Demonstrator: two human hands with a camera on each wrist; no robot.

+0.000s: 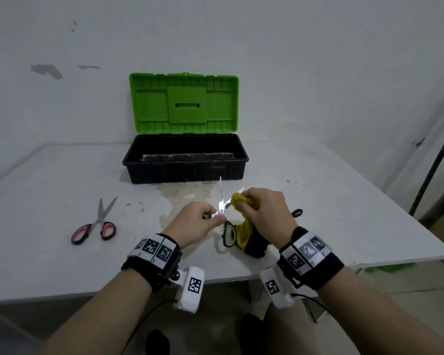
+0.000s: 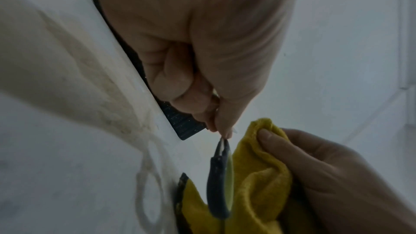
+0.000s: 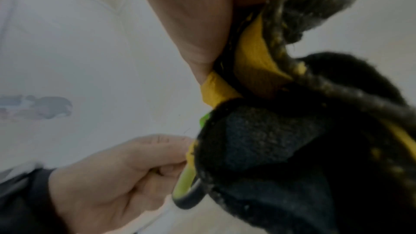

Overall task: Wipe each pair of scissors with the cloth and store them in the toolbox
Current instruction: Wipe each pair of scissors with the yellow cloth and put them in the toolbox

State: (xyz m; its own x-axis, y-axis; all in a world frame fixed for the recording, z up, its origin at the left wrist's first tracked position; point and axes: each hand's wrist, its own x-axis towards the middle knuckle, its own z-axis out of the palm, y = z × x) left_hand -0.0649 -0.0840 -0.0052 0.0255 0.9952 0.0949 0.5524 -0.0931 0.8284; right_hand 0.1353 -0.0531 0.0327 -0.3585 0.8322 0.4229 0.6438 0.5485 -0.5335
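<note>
I can read no brand or lettering anywhere; the only printing is the black-and-white square codes on my two wristbands [image 1: 155,249].

I count two pairs of scissors. The green-handled scissors [image 1: 222,208] are up off the bench, blades spread apart and pointing toward the far edge. My left hand [image 1: 198,221] has its fingers curled tight and pinches them near the pivot, with one green-and-black handle loop hanging below the hand. The second pair, the red-handled scissors [image 1: 98,226], lies flat near the left edge of the bench [image 1: 344,201], well apart from both hands, blades shut and pointing away.

There is one cloth [image 1: 244,219], yellow with a dark underside. My right hand [image 1: 264,213] is bunched around it, thumb and fingers pressing a yellow fold against the right-hand blade; the rest of it hangs down to the bench near the front edge.

One toolbox [image 1: 185,162] stands at the far edge against the wall, green lid [image 1: 183,103] raised upright. Its black tub shows no scissors inside; I see only a pale, scuffed floor. A brownish stain [image 1: 180,193] marks the bench just in front of it.
</note>
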